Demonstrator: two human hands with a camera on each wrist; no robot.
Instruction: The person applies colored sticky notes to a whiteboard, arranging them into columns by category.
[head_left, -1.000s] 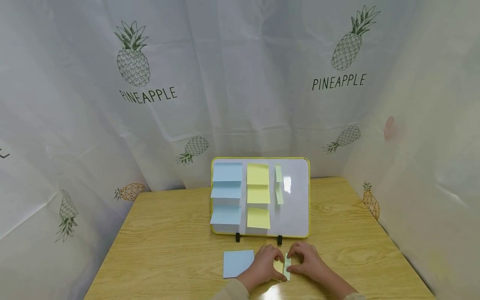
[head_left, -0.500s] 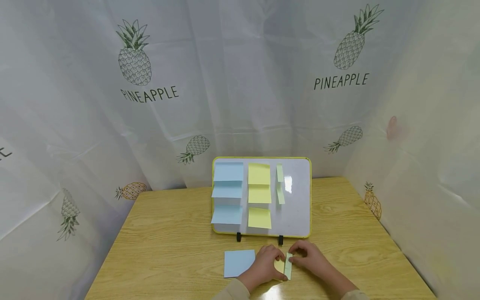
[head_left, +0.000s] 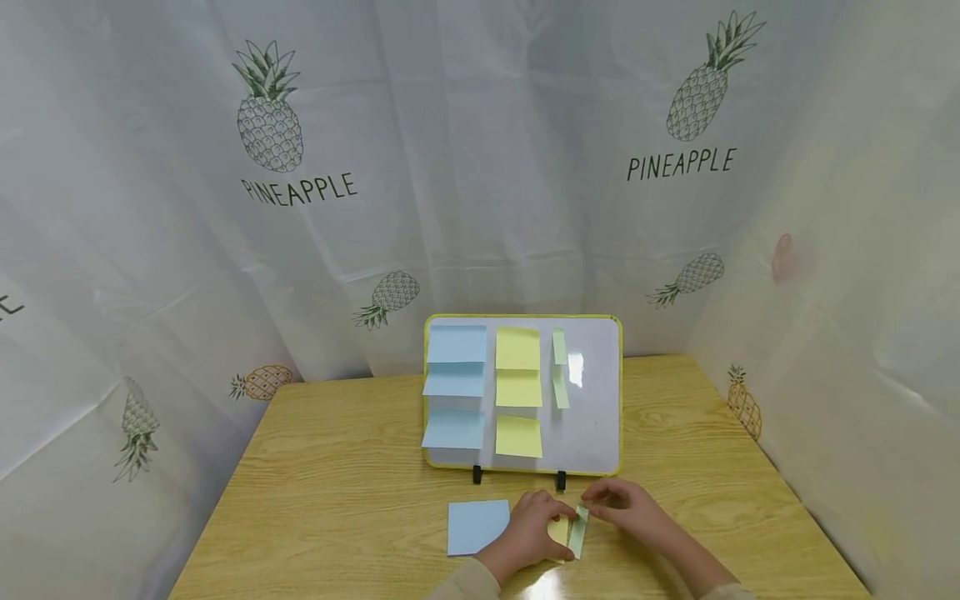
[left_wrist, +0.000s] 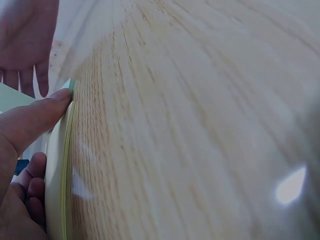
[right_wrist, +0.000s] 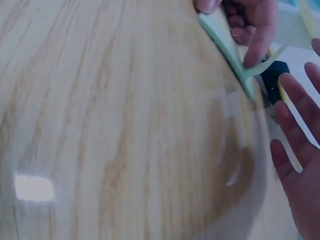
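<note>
My left hand point(head_left: 528, 531) holds the narrow green sticky note pad point(right_wrist: 222, 42) at its two ends between thumb and index finger. Beside that pad, partly under the same hand, lies a yellow sticky note pad point(head_left: 557, 530). The top green sheet point(right_wrist: 272, 61) curves up off its pad at the far end. With thumb and index finger, my right hand point(head_left: 628, 510) pinches the raised end of this sheet; its other fingers point(right_wrist: 295, 95) are spread. The pinch itself lies outside the right wrist view. Left of my left hand, a blue sticky note pad point(head_left: 474, 527) is partly covered.
A yellow-framed whiteboard point(head_left: 592, 429) stands behind the hands on black feet point(head_left: 561, 480). It bears three blue notes point(head_left: 453, 429), three yellow notes point(head_left: 517, 437) and two narrow green notes point(head_left: 559, 346). A pineapple-print curtain point(head_left: 480, 167) surrounds the wooden table point(head_left: 337, 500).
My right hand has moved slightly up and to the right, lifting the far end of the green sheet, which now slants. The left hand has stayed in place on the pads.
</note>
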